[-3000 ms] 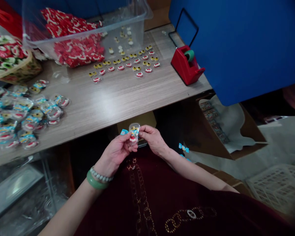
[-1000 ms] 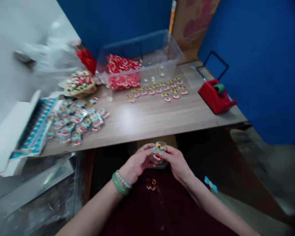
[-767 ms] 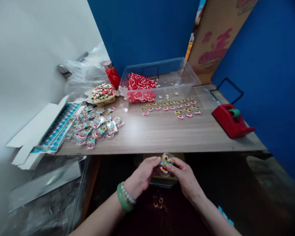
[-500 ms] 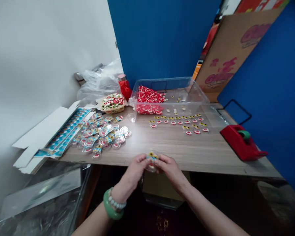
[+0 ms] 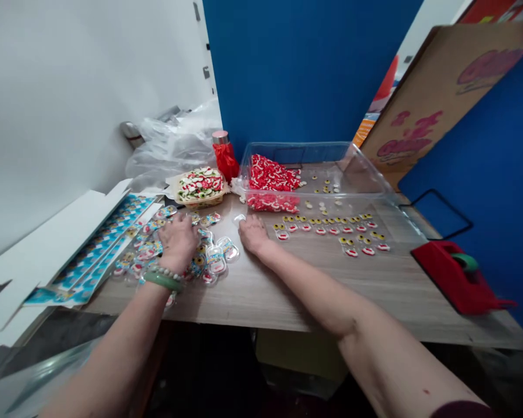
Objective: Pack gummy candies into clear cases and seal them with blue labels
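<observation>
My left hand (image 5: 178,241) rests over the heap of small clear plastic packs (image 5: 215,259), its fingers apart and partly lost among them. The packs hold red-and-white and yellow eye-shaped pieces with blue printed card. At the heap's right, my right hand (image 5: 253,234) has its curled fingertips at a small clear plastic shell (image 5: 239,218), which is mostly covered by them. Farther right, rows of clear packs (image 5: 333,230) lie on the table, with yellow eyes above and red mouths below.
Behind stand a clear bin (image 5: 318,194) of red-and-white pieces, a tub (image 5: 200,187) of mixed pieces and a red-wrapped bottle (image 5: 225,159). Blue printed card sheets (image 5: 100,244) lie left. A red tape dispenser (image 5: 457,278) sits at the right, near a cardboard box (image 5: 418,116).
Both hands were together at the table's front edge around one pack. They have parted: the left moved onto the heap, the right forward to the clear shell. The view has shifted slightly.
</observation>
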A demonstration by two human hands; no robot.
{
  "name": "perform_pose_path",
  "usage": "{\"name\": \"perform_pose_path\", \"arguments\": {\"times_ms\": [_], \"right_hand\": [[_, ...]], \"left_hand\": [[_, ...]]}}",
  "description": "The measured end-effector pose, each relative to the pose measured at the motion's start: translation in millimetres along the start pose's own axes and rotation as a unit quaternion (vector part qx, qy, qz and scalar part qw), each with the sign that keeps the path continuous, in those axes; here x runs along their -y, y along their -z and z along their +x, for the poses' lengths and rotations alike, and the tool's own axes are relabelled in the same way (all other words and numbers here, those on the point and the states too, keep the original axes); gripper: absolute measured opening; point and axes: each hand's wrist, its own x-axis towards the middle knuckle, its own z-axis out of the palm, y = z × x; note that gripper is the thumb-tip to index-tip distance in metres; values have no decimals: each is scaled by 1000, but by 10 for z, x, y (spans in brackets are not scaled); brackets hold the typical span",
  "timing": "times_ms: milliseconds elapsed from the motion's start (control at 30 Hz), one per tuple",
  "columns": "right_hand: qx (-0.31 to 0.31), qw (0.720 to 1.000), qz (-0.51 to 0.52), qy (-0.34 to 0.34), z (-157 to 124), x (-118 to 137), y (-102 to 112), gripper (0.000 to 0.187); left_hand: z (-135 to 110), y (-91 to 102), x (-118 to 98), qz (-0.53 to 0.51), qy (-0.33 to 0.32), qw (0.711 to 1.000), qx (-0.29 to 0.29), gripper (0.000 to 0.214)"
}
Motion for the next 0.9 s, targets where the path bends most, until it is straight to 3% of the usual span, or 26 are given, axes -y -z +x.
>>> {"name": "perform_pose_path", "arguments": {"times_ms": [100,167,200,233,300,367,433,500,567,600,667,733,767,833,900], "right_hand": [[12,1000,4,-14,-207,-203,60,27],[8,995,79,-63,-375,-328,142,28],[4,982,163,-98,-470,-378,184,27],[2,953,273,-132,-574,-416,225,26],[6,847,501,-180,-807,-457,293,20],[16,749,634,-192,-1057,-458,341,22],[21,701,686,-194,-1284,-447,372,27],[26,688,697,-200,-1436,-454,392,28],[25,708,677,-201,-1473,-502,412,26],[16,737,646,-200,-1443,-543,425,24],[-28,835,519,-181,-1300,-646,458,19],[-72,937,313,-135,-1096,-747,488,22],[-72,971,202,-104,-999,-783,493,25],[-26,998,30,-38,-872,-804,474,30],[23,998,-54,8,-890,-760,417,35]], "left_hand": [[-210,-35,-178,-39,-18,999,-31,20],[-416,-107,-369,-167,16,985,37,18],[-528,-156,-479,-255,57,960,97,18],[-639,-211,-591,-343,101,920,159,19],[-835,-318,-806,-491,170,819,243,26],[-976,-398,-975,-580,192,750,254,36],[-1057,-442,-1078,-613,183,735,225,39],[-1094,-460,-1121,-612,166,747,203,35],[-1109,-473,-1122,-600,158,755,214,33],[-1114,-483,-1114,-594,162,754,226,33],[-1122,-511,-1093,-587,180,752,240,33],[-1129,-542,-1074,-585,205,750,229,32],[-1131,-554,-1065,-583,216,750,223,30],[-1131,-560,-1045,-578,237,750,215,28],[-1134,-536,-1017,-578,250,746,214,25]]}}
